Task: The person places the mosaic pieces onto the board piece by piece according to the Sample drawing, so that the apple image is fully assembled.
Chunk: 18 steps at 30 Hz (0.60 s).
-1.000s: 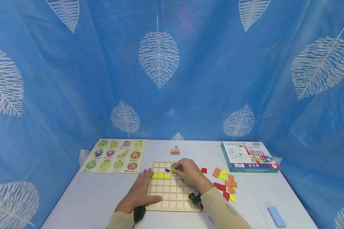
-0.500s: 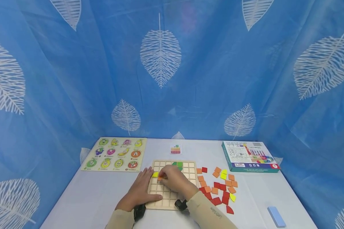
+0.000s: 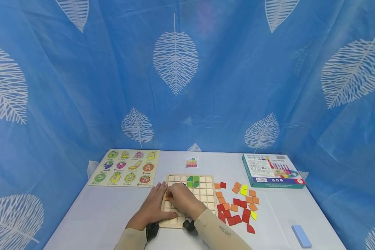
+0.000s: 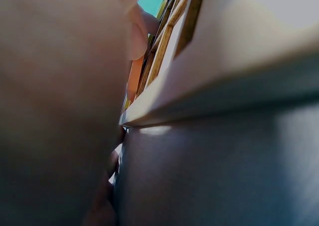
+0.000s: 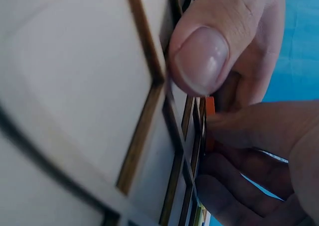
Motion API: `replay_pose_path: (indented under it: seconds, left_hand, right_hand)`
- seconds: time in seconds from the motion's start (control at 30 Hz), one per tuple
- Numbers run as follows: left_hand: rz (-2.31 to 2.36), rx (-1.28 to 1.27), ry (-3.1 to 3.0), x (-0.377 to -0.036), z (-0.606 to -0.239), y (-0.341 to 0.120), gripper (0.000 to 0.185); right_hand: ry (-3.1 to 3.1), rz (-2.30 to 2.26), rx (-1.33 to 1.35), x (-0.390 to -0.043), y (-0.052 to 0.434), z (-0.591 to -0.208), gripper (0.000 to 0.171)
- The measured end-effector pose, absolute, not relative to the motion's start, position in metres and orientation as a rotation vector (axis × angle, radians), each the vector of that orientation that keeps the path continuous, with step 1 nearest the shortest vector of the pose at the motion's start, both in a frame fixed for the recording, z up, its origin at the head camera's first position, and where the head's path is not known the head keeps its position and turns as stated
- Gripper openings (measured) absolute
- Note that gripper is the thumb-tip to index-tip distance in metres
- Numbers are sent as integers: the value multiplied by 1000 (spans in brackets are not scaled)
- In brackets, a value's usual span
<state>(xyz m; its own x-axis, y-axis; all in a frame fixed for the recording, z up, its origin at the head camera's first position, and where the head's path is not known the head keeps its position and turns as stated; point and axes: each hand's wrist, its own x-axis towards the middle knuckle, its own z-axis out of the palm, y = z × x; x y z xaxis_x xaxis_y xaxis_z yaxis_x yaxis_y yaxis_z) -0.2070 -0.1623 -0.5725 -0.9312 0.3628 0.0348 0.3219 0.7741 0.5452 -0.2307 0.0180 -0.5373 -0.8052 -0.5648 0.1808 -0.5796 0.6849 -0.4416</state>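
A light wooden grid board (image 3: 210,199) lies on the table. My left hand (image 3: 152,207) rests along its left edge, fingers extended and thumb over the near cells. My right hand (image 3: 183,198) is over the board's left side, its fingertips close to the left fingers. Between them it pinches an orange square tile (image 3: 167,198); the right wrist view shows this orange tile (image 5: 210,107) edge-on, close to the grid cells. Green pieces (image 3: 193,181) form a leaf shape in the upper cells. The right hand covers most of the row with the yellow tiles.
Loose orange tiles (image 3: 249,199), red tiles (image 3: 246,216) and yellow tiles (image 3: 244,192) are scattered right of the board. A pattern card (image 3: 192,162) lies behind it. Around stand a fruit puzzle board (image 3: 123,168), a game box (image 3: 273,171) and a blue block (image 3: 301,236).
My right hand has moved left across the board, from the green pieces to the left edge, carrying the orange tile. The left hand has stayed in place.
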Motion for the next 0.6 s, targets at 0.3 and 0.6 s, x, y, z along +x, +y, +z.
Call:
replay_pose_path:
  seconds: [0.3, 0.6]
  left_hand:
    - [906, 573, 2877, -207, -570, -162, 126]
    - [889, 559, 2873, -207, -570, -161, 126]
  right_hand:
    - [-2848, 718, 924, -232, 14, -536, 10]
    - [-2824, 833, 905, -234, 18, -536, 13]
